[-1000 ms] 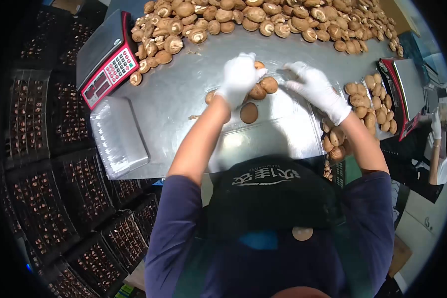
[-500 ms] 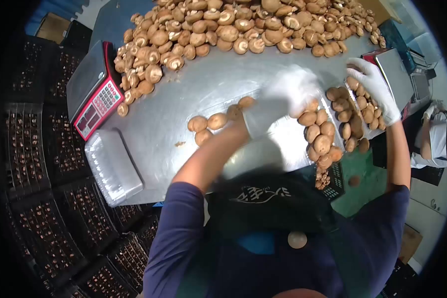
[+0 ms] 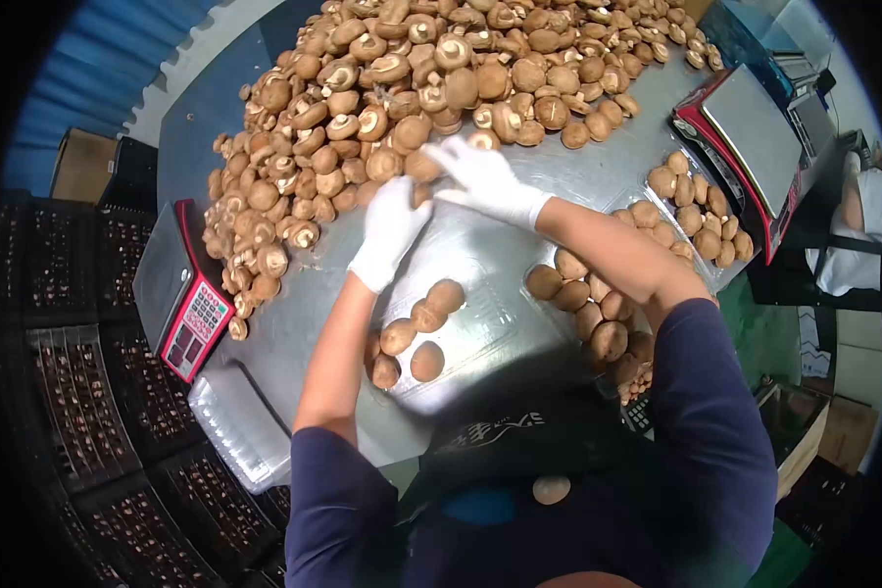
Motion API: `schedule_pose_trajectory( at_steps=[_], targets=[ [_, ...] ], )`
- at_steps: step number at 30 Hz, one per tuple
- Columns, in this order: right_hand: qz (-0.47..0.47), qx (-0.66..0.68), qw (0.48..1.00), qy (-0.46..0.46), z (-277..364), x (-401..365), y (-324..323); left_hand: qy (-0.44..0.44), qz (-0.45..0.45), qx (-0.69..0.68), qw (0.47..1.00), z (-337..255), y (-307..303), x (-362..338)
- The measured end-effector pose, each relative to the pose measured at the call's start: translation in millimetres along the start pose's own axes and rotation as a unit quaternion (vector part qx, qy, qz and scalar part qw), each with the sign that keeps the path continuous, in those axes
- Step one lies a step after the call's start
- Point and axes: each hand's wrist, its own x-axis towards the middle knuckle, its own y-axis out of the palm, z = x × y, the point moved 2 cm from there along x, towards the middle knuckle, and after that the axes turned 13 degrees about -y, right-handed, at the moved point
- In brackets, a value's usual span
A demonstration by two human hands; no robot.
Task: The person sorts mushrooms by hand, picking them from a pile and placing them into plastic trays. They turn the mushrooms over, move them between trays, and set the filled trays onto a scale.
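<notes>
My gloved left hand (image 3: pixel 390 235) is at the front edge of a large heap of shiitake mushrooms (image 3: pixel 363 118), its fingers curled against a brown mushroom (image 3: pixel 421 193). Just to the right, my gloved right hand (image 3: pixel 490 183) has its fingers and thumb apart, the tips near another mushroom (image 3: pixel 422 166) at the heap's edge. Nearer my body lies a clear plastic tray (image 3: pixel 500 338) with several mushrooms (image 3: pixel 427 316) along its left side. Beside it on the right, more mushrooms (image 3: pixel 588 318) sit in rows, partly hidden by my right forearm.
A red-edged scale (image 3: pixel 198 318) stands on the left of the metal table, near stacked clear trays (image 3: pixel 240 426). Another scale (image 3: pixel 755 147) is at the right, behind a filled tray (image 3: pixel 701 211). Dark crates (image 3: pixel 83 402) line the left floor. A person (image 3: pixel 857 230) is at far right.
Both hands have moved to the heap's edge, the right one leaving the filled trays at the right and the left one leaving the middle trays. The view has shifted and turned.
</notes>
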Motion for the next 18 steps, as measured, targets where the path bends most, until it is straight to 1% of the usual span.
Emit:
schedule_pose_trajectory(
  at_steps=[2,3,4,6,8,10,11,12,13,14,15,16,18],
  targets=[
    [0.038,0.029,0.998,-0.03,2.4,0.8,7.7,-0.041,-0.011,-0.045,0.998,11.3,-13.1,-12.9],
    [0.039,0.026,0.998,-0.042,13.1,1.7,-8.2,-0.046,-0.007,-0.07,0.996,17.8,-14.7,-16.9],
    [0.035,0.023,0.998,-0.042,9.2,1.5,-20.6,-0.043,-0.009,-0.068,0.997,22.0,-15.1,-19.6],
    [0.018,-0.06,0.994,-0.095,-0.3,-9.2,-43.9,-0.03,-0.018,-0.087,0.996,19.6,-22.9,-24.8],
    [-0.049,-0.126,0.991,0.007,-35.5,-17.9,-67.7,-0.05,-0.01,-0.108,0.993,18.1,-26.2,-27.1],
    [-0.026,-0.236,0.967,0.094,-64.7,-43.6,-86.4,-0.036,-0.044,-0.23,0.972,19.1,-32.5,-30.9],
    [0.006,-0.206,0.972,0.115,-69.7,-52.5,-90.2,-0.101,-0.005,-0.345,0.933,21.1,-31.0,-33.3],
    [0.036,-0.177,0.974,0.136,-74.6,-58.3,-94.1,-0.101,-0.01,-0.344,0.934,12.0,-39.6,-35.9],
    [0.027,-0.15,0.981,0.118,-78.8,-63.3,-92.8,-0.132,0.023,-0.468,0.874,1.8,-48.0,-39.8],
    [0.025,-0.153,0.982,0.11,-83.7,-63.6,-89.5,-0.157,0.055,-0.583,0.795,-9.6,-55.8,-43.4],
    [0.041,-0.145,0.98,0.128,-88.9,-61.0,-86.1,-0.166,0.096,-0.664,0.723,-17.8,-59.3,-45.9],
    [0.056,-0.137,0.978,0.145,-94.5,-57.2,-83.7,-0.17,0.115,-0.711,0.672,-18.8,-59.6,-49.6],
    [0.052,-0.147,0.973,0.169,-80.0,-46.6,-94.0,-0.12,0.13,-0.779,0.602,-16.5,-50.1,-50.8]
  ],
)
